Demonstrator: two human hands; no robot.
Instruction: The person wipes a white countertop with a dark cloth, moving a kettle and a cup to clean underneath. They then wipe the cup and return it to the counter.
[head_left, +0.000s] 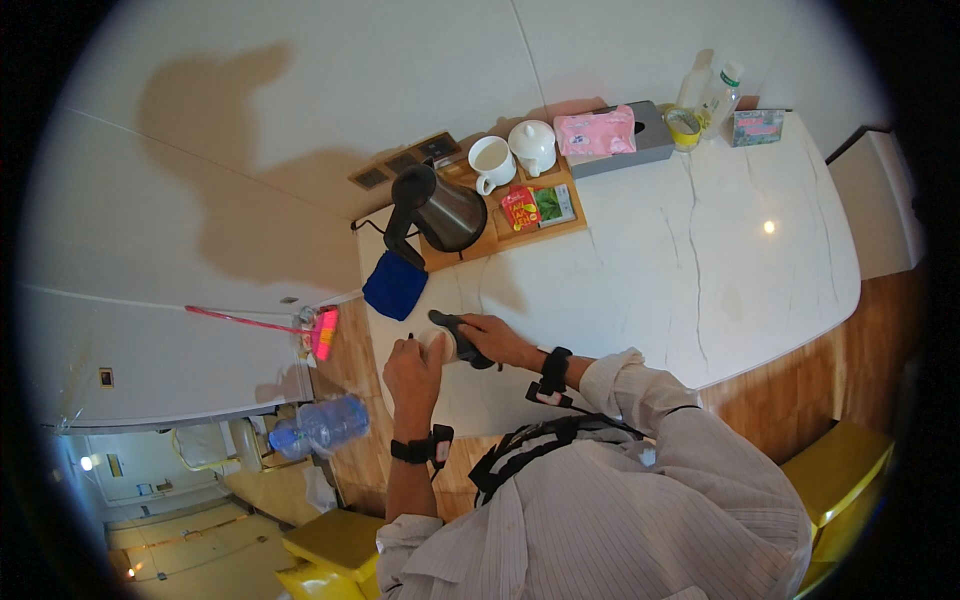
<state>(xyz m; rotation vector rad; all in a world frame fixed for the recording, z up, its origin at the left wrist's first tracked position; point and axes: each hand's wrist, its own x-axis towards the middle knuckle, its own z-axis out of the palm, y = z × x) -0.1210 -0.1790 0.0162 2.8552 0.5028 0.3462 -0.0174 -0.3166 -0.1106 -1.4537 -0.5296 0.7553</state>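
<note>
Both hands are over the near left part of a white marble-patterned table (637, 285). My right hand (495, 339) grips a dark grey object (463, 343) with a rounded, handle-like end. Against its left side is a pale, round, roll-like piece (439, 343). My left hand (414, 375) has its thumb on that pale piece, with the fingers curled around its near left side. A small dark tip pokes up by the left fingers; what it belongs to is hidden. A folded dark blue cloth (395, 286) lies just beyond my hands.
A wooden tray (517, 238) holds a steel kettle (450, 214), a white mug (491, 159), a white lidded teapot (532, 146) and sachets (529, 208). Farther right stand a grey tissue box (622, 161), a tape roll (682, 129) and a plastic bottle (721, 97). Yellow stools (337, 544) flank me.
</note>
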